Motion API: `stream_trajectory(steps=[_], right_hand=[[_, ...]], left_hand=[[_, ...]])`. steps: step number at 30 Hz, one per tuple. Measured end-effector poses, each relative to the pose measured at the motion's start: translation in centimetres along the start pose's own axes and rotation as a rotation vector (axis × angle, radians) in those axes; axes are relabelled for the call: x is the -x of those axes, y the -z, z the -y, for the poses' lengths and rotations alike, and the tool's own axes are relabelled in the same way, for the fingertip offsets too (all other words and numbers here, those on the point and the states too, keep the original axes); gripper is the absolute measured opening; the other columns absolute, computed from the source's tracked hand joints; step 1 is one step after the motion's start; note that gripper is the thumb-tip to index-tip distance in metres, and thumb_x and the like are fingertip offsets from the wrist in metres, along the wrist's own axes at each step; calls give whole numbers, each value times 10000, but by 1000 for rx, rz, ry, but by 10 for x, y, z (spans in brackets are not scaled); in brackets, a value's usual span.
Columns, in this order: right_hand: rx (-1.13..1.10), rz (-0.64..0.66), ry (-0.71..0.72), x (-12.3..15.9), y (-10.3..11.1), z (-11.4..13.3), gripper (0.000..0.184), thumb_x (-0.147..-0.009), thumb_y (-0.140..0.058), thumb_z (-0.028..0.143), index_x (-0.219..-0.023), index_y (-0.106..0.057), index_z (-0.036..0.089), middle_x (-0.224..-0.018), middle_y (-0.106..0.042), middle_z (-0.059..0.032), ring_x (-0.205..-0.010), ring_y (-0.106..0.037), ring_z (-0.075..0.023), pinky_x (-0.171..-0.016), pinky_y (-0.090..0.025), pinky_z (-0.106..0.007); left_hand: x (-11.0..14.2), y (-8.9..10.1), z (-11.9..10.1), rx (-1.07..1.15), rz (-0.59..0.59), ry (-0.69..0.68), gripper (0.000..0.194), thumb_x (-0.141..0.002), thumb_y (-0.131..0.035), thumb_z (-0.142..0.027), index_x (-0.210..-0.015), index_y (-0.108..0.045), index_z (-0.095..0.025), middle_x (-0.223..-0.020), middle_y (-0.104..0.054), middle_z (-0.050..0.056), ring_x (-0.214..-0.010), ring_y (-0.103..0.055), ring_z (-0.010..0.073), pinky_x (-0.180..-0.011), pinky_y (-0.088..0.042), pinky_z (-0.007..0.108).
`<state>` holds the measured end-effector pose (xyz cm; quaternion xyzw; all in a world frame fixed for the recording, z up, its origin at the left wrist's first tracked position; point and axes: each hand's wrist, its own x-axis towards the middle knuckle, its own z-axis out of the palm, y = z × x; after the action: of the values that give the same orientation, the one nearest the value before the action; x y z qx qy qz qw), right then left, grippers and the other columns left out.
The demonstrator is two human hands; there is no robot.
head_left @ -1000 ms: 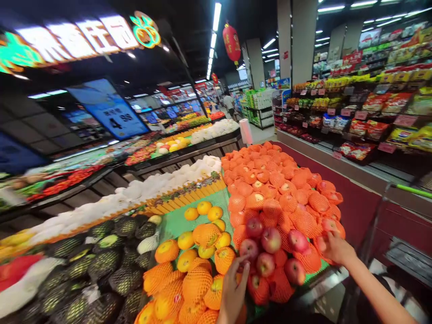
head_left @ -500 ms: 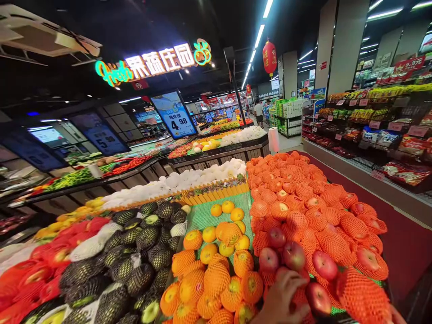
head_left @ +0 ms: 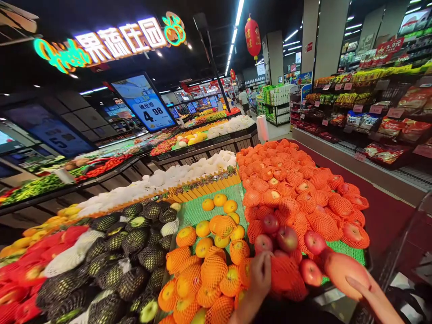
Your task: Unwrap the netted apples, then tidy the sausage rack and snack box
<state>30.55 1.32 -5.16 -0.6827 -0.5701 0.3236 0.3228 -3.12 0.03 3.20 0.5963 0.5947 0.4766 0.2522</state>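
My left hand [head_left: 260,275] is closed, its fingers pinching the edge of an orange-red foam net sleeve [head_left: 288,276], which hangs just above the display's near edge. To the right, my right hand [head_left: 373,292] grips a bare reddish apple [head_left: 347,275], smeared by motion. Several unwrapped red apples lie between and beyond the hands, among them a dark red apple [head_left: 287,238] and a brighter apple [head_left: 311,272]. Behind them spreads a heap of apples in orange-red foam nets [head_left: 297,180]. Netted oranges [head_left: 213,270] lie directly left of my left hand.
Dark-netted green fruit [head_left: 135,243] fills the section further left, with red-wrapped fruit [head_left: 20,288] beyond it. White-wrapped produce [head_left: 168,177] lines the back behind an orange divider [head_left: 202,189]. Snack shelves [head_left: 367,117] stand across the aisle. Part of a cart [head_left: 401,243] shows at right.
The netted fruit in my right hand is now bare. My left hand, open over the apples before, now pinches a foam net. The view has shifted slightly.
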Motion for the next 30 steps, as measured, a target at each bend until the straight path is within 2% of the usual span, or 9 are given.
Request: stream_trajectory(steps=[2, 4, 8, 13, 18, 21, 25, 27, 30], right_hand=[[85, -91, -45, -17, 4, -14, 728, -721, -625, 667, -1342, -508, 305, -1196, -670, -133, -1090, -651, -387, -921, -554, -495], [368, -138, -32, -35, 6, -26, 834, -685, -659, 647, -1385, -485, 227, -1225, -624, -173, -1062, -621, -434, -922, -521, -562], [702, -67, 89, -59, -5, -38, 769, -757, -630, 387, -1482, -430, 223, -1380, -537, -150, -1058, -574, -391, -901, -513, -508], [818, 77, 248, -77, -16, -48, 839, -661, -618, 93, -1466, -495, 295, -1376, -567, -120, -1124, -559, -348, -958, -494, -452], [747, 240, 290, -97, 0, -56, 1000, -517, -756, 142, -1476, -500, 261, -1436, -520, -153, -1264, -508, -403, -1071, -420, -503], [580, 260, 299, -106, 18, -35, 797, -623, -730, 250, -1401, -573, 186, -1391, -562, -177, -1324, -493, -377, -1096, -407, -476], [350, -49, 438, -113, 23, 29, 421, -844, -495, 193, -1227, -668, 181, -1298, -648, -128, -1221, -593, -274, -1045, -459, -394], [310, -49, 496, -115, 14, 61, 353, -890, -440, 173, -1138, -691, 196, -1199, -700, -100, -1116, -646, -246, -987, -489, -373], [512, -59, 326, -116, 2, 86, 329, -898, -421, 138, -1075, -698, 141, -1073, -726, -160, -994, -685, -273, -871, -512, -378]], left_hand=[[-3, 21, 10, 10, -127, 35, 574, -987, -355, -623, -753, -655, -193, -734, -688, 93, -704, -649, 211, -674, -532, 330], [-3, 40, 20, -17, -171, 35, 554, -982, -393, -614, -785, -673, -178, -746, -701, 83, -713, -660, 203, -678, -532, 305], [2, 62, 39, -103, -218, -25, 519, -992, -412, -560, -832, -703, -162, -772, -723, 94, -735, -689, 214, -698, -555, 313], [11, 62, 46, -166, -267, -48, 450, -1015, -410, -466, -853, -705, -167, -785, -735, 81, -731, -702, 205, -700, -568, 307], [9, 59, 42, -214, -228, -95, 407, -1027, -399, -398, -870, -703, -177, -806, -746, 57, -758, -715, 188, -704, -560, 281], [9, 62, 42, -212, -216, -114, 411, -1026, -398, -398, -860, -702, -177, -798, -745, 50, -751, -713, 183, -691, -556, 272], [11, 63, 40, -192, -261, -87, 478, -1027, -368, -442, -790, -689, -179, -729, -721, 49, -681, -695, 190, -644, -558, 277], [13, 60, 36, -176, -271, -81, 497, -1025, -365, -454, -764, -689, -182, -709, -717, 52, -667, -694, 198, -625, -557, 280], [18, 57, 31, -146, -242, -104, 497, -1019, -373, -446, -756, -702, -182, -712, -723, 58, -667, -702, 211, -610, -562, 287]])
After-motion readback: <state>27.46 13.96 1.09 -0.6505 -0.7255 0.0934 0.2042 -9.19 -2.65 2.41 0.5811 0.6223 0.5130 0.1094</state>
